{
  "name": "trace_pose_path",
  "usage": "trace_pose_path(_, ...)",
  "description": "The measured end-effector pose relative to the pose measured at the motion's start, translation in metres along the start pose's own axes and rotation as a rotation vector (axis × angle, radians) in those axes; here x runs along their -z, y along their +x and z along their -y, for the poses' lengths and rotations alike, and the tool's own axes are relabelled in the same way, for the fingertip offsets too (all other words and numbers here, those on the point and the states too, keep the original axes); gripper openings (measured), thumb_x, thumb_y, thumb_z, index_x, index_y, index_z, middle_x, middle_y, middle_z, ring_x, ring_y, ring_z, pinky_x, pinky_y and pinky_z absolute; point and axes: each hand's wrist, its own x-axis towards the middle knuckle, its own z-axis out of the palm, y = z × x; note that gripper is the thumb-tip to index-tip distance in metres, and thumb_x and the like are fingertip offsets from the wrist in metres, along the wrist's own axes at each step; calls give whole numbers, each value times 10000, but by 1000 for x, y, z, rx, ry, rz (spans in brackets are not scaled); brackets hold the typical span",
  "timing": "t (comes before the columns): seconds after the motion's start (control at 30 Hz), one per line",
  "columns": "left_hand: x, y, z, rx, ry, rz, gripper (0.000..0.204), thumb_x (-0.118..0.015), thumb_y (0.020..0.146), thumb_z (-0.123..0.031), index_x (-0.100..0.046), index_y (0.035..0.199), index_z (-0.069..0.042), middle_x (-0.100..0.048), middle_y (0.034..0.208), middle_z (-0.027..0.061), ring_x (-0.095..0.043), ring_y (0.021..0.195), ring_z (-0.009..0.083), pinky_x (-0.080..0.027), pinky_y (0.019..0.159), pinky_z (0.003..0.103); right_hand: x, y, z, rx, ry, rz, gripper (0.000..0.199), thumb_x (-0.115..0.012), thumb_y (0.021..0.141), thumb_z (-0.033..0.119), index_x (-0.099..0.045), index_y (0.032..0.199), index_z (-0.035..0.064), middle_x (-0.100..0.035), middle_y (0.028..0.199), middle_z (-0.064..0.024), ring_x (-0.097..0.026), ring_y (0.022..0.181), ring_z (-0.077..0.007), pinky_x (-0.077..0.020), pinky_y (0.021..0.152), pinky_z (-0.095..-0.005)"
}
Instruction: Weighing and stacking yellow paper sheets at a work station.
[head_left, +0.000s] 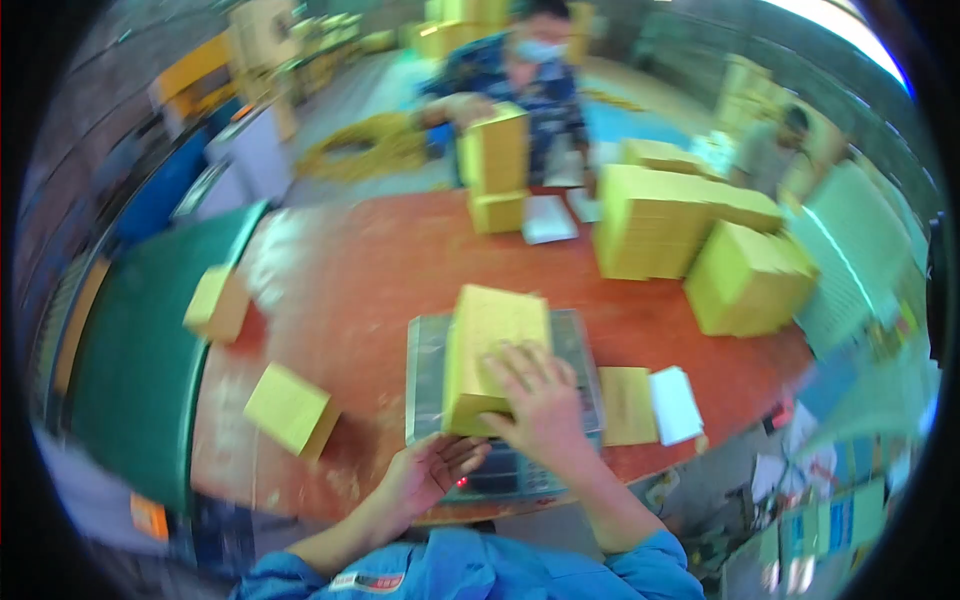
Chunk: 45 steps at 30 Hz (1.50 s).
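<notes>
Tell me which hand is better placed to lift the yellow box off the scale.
Probably the right hand: it lies flat on the yellow box. The left hand sits palm up at the scale's near edge, below the box.

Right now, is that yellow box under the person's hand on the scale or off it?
On it: the yellow box lies flat on the scale, right hand resting on top.

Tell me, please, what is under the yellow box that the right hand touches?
The yellow box lies on a grey scale. The right hand and the box cover most of the scale's top.
</notes>
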Motion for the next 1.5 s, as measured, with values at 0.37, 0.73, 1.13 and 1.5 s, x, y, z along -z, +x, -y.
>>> trace_pose_path(0.37,195,-150,-312,-797,926,-717,422,-578,918,-318,-572,1203,-6,-643,1093,86,-619,1011,172,-503,824,317,-13,39,123,177,116,-100,582,-733,697,145,-552,1245,66,-520,1309,-173,-469,1237,-387,-340,1025,-535)
trace_pose_path(0.73,295,-27,-501,-233,1922,-1293,1182,-690,588,-754,-172,1515,-235,-169,1547,211,-259,1377,447,-313,1051,589,-268,68,297,286,186,269,521,-558,819,167,-495,1334,133,-431,1428,-106,-383,1335,-311,-297,1063,-522)
trace_pose_path(1.13,306,-34,-456,-240,2215,-1002,1079,-759,612,-465,-204,1508,-235,-194,1537,209,-336,1324,436,-311,1032,598,-296,127,221,207,-42,181,526,-511,860,122,-457,1375,218,-387,1477,-60,-364,1354,-293,-282,1098,-498)
trace_pose_path(1.5,193,-209,-228,-332,2549,-277,1018,-810,578,-421,-363,1450,-145,-203,1513,251,-211,1388,452,-210,1104,584,-265,107,253,32,675,-12,436,-600,859,249,-557,1233,31,-574,1241,-182,-532,1171,-344,-412,1001,-432)
